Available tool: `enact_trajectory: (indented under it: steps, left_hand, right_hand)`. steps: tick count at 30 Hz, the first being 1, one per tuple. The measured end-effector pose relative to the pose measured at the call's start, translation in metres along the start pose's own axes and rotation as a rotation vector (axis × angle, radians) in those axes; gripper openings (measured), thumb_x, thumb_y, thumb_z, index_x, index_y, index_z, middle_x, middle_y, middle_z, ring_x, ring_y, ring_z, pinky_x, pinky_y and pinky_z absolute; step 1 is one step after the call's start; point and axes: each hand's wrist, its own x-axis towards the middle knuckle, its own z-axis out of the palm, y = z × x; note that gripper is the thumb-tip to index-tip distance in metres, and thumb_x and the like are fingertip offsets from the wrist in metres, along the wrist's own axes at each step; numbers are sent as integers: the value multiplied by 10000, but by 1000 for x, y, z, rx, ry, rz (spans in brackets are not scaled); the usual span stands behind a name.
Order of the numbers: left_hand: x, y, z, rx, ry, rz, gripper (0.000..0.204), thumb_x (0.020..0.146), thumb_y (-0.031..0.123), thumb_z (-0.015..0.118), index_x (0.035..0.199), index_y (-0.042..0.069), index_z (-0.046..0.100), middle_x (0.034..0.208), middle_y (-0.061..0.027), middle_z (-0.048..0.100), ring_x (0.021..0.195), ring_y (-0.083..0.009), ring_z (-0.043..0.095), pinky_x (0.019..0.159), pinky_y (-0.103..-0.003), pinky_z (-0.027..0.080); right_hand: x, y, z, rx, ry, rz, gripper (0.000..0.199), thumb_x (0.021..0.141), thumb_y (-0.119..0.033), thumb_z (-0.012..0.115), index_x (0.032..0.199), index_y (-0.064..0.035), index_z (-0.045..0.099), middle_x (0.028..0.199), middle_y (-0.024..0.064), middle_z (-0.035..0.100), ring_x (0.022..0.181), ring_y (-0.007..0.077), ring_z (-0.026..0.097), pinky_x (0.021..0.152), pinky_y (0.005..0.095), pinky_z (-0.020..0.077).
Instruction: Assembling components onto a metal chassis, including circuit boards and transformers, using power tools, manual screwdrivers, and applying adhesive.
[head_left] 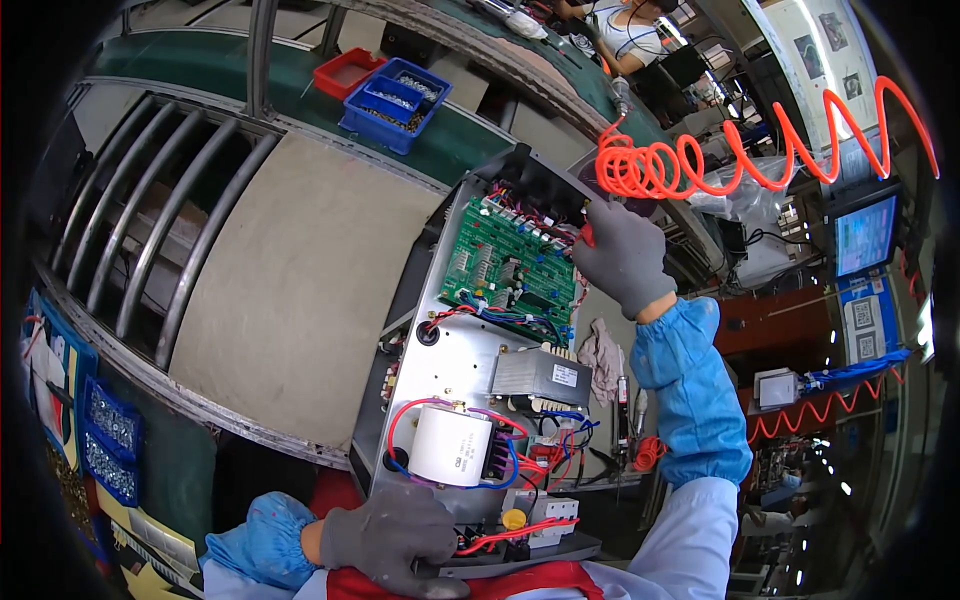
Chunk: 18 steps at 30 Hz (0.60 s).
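**Open chassis braced near, worked at the far edge**

Landmark: the bare sheet-metal chassis, an open grey tray of electrical parts running away from the person across the bench.

- Left hand, grey knit glove, blue sleeve cover: lies on the near end of the chassis, fingers curled down over the edge. Reads as a brace to stop the tray sliding while the other hand works.
- Right hand, same grey glove: at the far right corner of the chassis, just beside the green circuit board. Fingers clenched around something small and red; what it is cannot be told.
- Coiled orange air hose hangs just above the right hand, beyond the far end of the chassis, likely strung overhead so it stays off the work.
- On the chassis, between the hands: a grey laminated transformer block, and nearer, a white cylindrical capacitor ringed by red and blue wires.
- Blue plastic parts bin with a red one beside it sits well beyond the chassis, to its left.
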Motion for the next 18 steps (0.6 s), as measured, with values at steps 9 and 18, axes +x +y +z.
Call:
enact_trajectory:
  steps: [9, 18]
  left_hand:
    - [-4, -1, 2, 37, 41, 4, 401, 743, 389, 827, 620, 130, 547, 595, -16, 495, 532, -218, 501, 486, -367, 334]
    - [-3, -1, 2, 30, -4, -18, 401, 738, 387, 831, 619, 127, 551, 593, -12, 496, 536, -210, 498, 489, -362, 335]
  right_hand:
    - [-9, 7, 3, 70, 55, 9, 231, 715, -228, 674, 890, -91, 609, 816, 132, 609, 747, 344, 636, 610, 455, 491]
    - [-32, 12, 5, 241, 208, 28, 303, 722, -242, 693, 978, -88, 641, 878, 124, 646, 753, 329, 655, 626, 434, 511]
